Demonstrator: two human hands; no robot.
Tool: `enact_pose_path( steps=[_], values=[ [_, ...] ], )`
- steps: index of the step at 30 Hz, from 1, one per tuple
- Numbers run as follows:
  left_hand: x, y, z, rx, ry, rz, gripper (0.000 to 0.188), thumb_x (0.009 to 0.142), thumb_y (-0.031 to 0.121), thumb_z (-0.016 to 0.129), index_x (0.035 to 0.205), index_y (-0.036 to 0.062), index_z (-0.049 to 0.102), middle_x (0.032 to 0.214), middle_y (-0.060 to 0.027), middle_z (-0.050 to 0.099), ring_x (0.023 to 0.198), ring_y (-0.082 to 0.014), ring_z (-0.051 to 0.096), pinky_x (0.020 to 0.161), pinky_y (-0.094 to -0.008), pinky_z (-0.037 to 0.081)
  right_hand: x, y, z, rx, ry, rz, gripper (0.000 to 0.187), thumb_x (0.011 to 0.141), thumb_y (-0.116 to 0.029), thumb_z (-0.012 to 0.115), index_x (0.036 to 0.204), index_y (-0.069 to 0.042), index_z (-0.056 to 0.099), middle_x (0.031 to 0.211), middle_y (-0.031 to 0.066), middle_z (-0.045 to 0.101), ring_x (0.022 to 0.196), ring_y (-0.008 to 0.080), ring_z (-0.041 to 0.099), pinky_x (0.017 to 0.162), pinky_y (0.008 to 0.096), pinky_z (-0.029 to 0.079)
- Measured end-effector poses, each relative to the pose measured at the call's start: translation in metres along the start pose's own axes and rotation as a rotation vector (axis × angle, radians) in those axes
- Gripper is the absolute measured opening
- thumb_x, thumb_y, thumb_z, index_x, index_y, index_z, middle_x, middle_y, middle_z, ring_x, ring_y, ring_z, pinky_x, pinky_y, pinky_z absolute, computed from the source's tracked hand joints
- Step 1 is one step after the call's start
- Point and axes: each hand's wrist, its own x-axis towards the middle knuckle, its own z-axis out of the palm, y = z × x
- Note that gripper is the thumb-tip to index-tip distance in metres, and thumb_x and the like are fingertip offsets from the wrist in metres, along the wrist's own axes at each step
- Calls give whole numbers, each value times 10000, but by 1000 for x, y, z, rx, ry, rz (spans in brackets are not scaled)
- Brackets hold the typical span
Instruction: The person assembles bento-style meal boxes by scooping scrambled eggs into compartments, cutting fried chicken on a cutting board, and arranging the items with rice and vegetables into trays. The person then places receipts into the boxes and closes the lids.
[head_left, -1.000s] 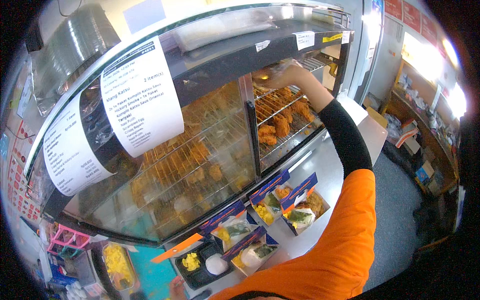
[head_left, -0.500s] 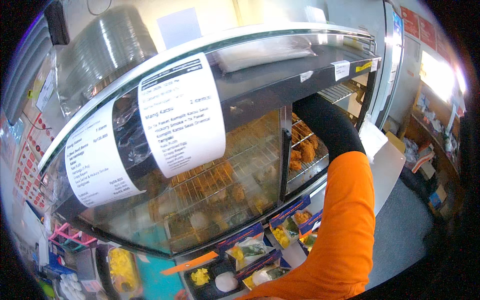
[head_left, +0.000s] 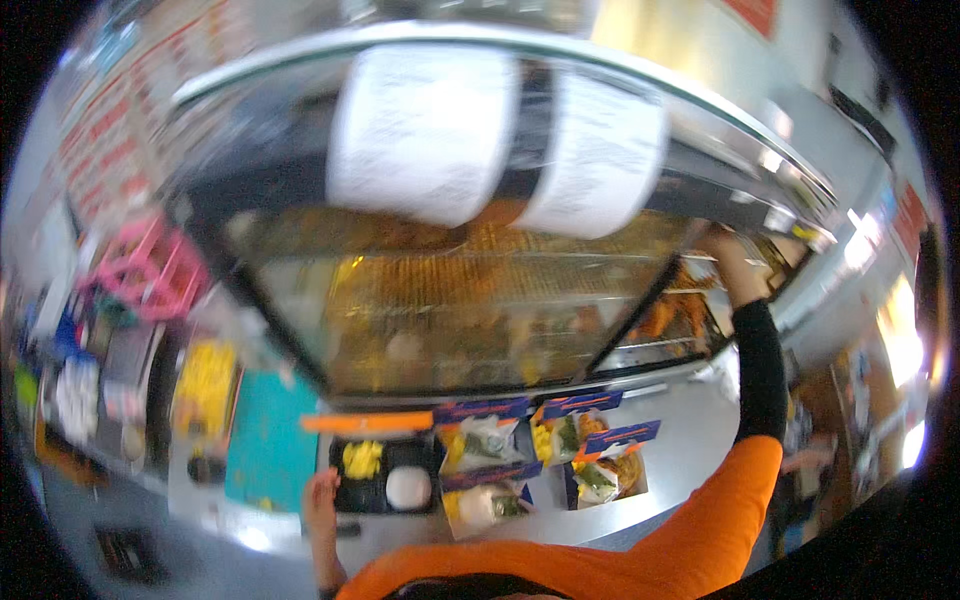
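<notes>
My right arm, in an orange sleeve with a black cuff, reaches to the open right side of a glass-fronted food warmer point(head_left: 470, 340). My right hand point(head_left: 728, 250) is at the upper part of that opening, its fingers blurred and partly hidden. Pieces of fried food point(head_left: 678, 315) lie on wire racks inside. My left hand point(head_left: 321, 500) is at the left edge of a black tray point(head_left: 385, 500), its fingers too smeared to read. Scrambled egg point(head_left: 361, 459) and a white rice mound point(head_left: 408, 488) sit in that tray. Several open boxes point(head_left: 488, 445) of food stand to its right.
Two printed paper slips point(head_left: 425, 135) hang over the warmer's front. On the counter at left are a teal board point(head_left: 268, 440), a container of yellow food point(head_left: 203, 390) and a pink basket point(head_left: 150, 268). An orange strip point(head_left: 368, 421) lies behind the black tray.
The view has swung so the warmer appears more level and the counter shows more. My right hand, hidden inside the warmer before, now shows at its opening. My left hand has come into view.
</notes>
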Motion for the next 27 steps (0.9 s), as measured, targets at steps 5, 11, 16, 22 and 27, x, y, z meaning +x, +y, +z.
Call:
enact_pose_path(
  steps=[5, 11, 16, 22, 27],
  values=[
    [-38, 11, -30, -6, 118, 8, 164, 921, 84, 486, 1012, -13, 582, 986, -72, 612, 889, -146, 576, 816, -271, 448, -15, 44, -3, 625, 16, -89, 563, 877, -430, 457, 1239, 0, 476, 1282, 142, 496, 1153, 227, 487, 977, 372, 373],
    [-74, -14, -92, 6, 377, -42, 165, 908, 71, 472, 969, -9, 602, 931, -60, 616, 860, -137, 566, 789, -262, 437, -102, -89, -72, -286, 266, -308, 449, 891, -336, 461, 1190, -7, 522, 1280, 147, 503, 1129, 249, 487, 978, 360, 354],
    [-65, -31, -136, 15, 460, -28, 160, 895, 44, 462, 997, -10, 573, 955, -81, 617, 859, -154, 583, 770, -262, 443, -270, -252, -83, -66, 222, -341, 459, 926, -336, 415, 1236, -10, 504, 1312, 131, 476, 1125, 236, 495, 935, 341, 392],
    [-3, -27, -195, 101, 304, -8, 178, 902, 79, 476, 1043, 25, 570, 979, -53, 603, 906, -137, 574, 765, -255, 430, -392, -413, 77, 232, -298, -380, 483, 823, -314, 579, 1213, -39, 498, 1209, 133, 522, 1060, 287, 530, 893, 378, 432],
    [57, -31, -250, 144, 226, 244, 209, 850, -36, 457, 1024, -6, 568, 939, -72, 588, 864, -146, 575, 772, -257, 445, -422, -578, 343, 425, -182, -743, 643, 676, -285, 729, 1247, -136, 474, 1203, 109, 522, 1092, 315, 511, 896, 443, 436]
  ],
)
